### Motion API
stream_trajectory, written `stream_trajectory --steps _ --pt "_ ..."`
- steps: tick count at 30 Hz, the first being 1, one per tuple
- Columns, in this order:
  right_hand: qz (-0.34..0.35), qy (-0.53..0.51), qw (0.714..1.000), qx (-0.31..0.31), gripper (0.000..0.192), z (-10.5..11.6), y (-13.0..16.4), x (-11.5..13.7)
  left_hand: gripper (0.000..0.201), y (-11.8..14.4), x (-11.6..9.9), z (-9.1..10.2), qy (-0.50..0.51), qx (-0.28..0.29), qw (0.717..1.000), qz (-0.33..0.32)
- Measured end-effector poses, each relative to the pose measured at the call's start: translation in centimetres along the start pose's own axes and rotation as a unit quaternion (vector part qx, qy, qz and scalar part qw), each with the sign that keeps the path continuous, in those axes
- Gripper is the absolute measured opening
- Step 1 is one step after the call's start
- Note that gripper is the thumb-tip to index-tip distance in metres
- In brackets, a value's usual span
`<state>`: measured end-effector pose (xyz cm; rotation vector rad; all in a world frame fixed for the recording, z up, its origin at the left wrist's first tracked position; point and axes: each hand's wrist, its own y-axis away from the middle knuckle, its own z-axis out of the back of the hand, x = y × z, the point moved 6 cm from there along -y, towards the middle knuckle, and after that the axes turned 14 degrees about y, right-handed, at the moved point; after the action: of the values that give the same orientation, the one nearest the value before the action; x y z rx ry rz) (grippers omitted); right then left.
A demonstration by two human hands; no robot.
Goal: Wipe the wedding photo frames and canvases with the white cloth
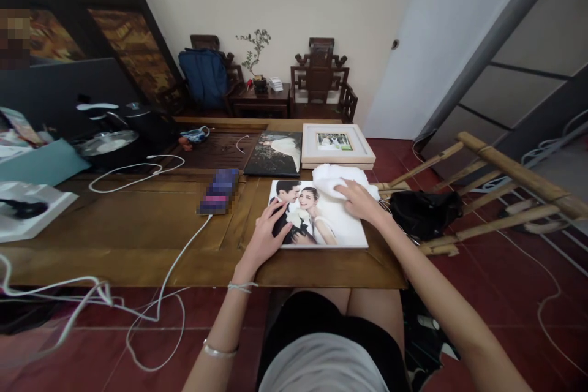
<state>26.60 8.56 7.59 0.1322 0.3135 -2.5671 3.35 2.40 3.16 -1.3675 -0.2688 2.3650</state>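
Pressing flat, left hand (pixel 266 234) open on photo print (pixel 321 215), right hand (pixel 361 199) loosely open on white cloth (pixel 337 179)

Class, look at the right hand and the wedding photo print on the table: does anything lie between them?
Yes: a white cloth lies under the right hand, on the photo print's top right corner. The left hand rests directly on the print.

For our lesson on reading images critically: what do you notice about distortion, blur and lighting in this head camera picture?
Head view: wide-angle bending curves the wooden table edge and the bamboo rack; pixelated patches cover the phone and one face on the photo print; light is soft and even, with no strong glare; the left hand and right hand look sharp.
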Motion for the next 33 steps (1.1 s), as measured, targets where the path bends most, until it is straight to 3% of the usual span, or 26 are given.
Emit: stream_trajectory --steps 3,7,10,12,16,22,25,29,33 --pt "0.026 0.002 0.999 -0.019 0.053 -0.1 3.5 2.2 0.044 0.1 -0.1 -0.1 -0.003 -0.001 1.0 -0.006" --pt "0.064 -0.012 0.997 -0.046 0.047 1.7 10.0 6.3 0.041 0.2 0.2 -0.1 -0.002 -0.016 1.0 -0.003" --pt "0.085 -0.026 0.996 -0.028 0.043 3.4 13.5 8.7 0.041 0.2 0.4 -0.1 0.002 -0.019 1.0 0.004" --pt "0.098 -0.042 0.994 -0.006 0.043 4.2 14.4 9.3 0.041 0.2 0.5 -0.2 0.007 -0.016 1.0 0.006" --pt "0.089 -0.062 0.994 0.017 0.053 4.0 11.8 7.5 0.044 0.2 0.5 -0.1 0.009 -0.006 1.0 -0.001" --pt "0.035 -0.038 0.998 0.02 0.056 1.7 2.3 1.1 0.048 0.3 0.6 -0.1 -0.007 0.01 1.0 0.005" --pt "0.023 -0.037 0.999 0.023 0.058 1.4 -0.9 -0.6 0.051 0.3 0.7 -0.2 -0.018 0.012 1.0 0.009" --pt "0.01 -0.031 0.999 0.017 0.06 1.0 -0.6 0.3 0.05 0.3 0.7 -0.2 -0.021 0.018 0.999 0.02" --pt "0.033 -0.002 0.999 -0.006 0.056 1.0 4.2 4.0 0.045 0.4 1.0 -0.2 -0.009 0.014 0.999 0.047"
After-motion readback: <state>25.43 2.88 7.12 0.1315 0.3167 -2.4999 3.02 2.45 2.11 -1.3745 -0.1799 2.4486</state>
